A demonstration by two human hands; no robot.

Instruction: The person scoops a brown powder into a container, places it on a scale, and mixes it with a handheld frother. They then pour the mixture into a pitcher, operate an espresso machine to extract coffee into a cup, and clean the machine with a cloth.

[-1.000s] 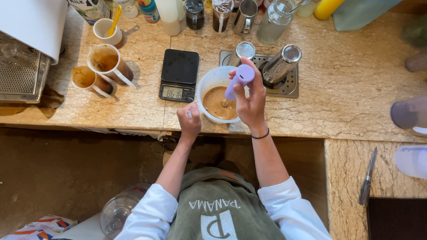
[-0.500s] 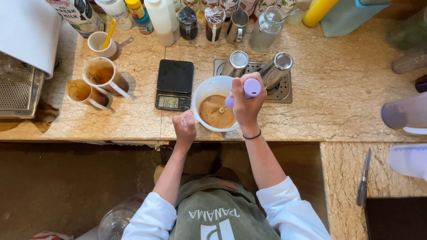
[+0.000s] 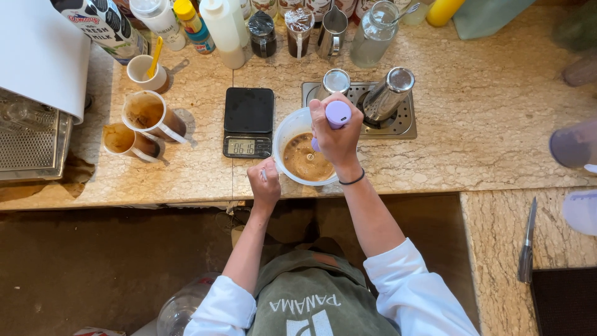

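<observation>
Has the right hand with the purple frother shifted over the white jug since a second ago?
Yes. The right hand turned the purple frother from tilted to upright over the white jug, judged against the drip tray.

We see a polished, mottled stone counter [image 3: 435,155], a matt black plastic scale [image 3: 248,121], shiny steel shaker cups [image 3: 388,93] on a perforated metal tray [image 3: 405,127] at upper centre, a smooth white plastic jug [image 3: 289,130], and a glossy lilac plastic frother [image 3: 337,114]

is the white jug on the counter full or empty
Partly full: brown frothy liquid covers the bottom of the white jug, inner wall bare above it.
</observation>
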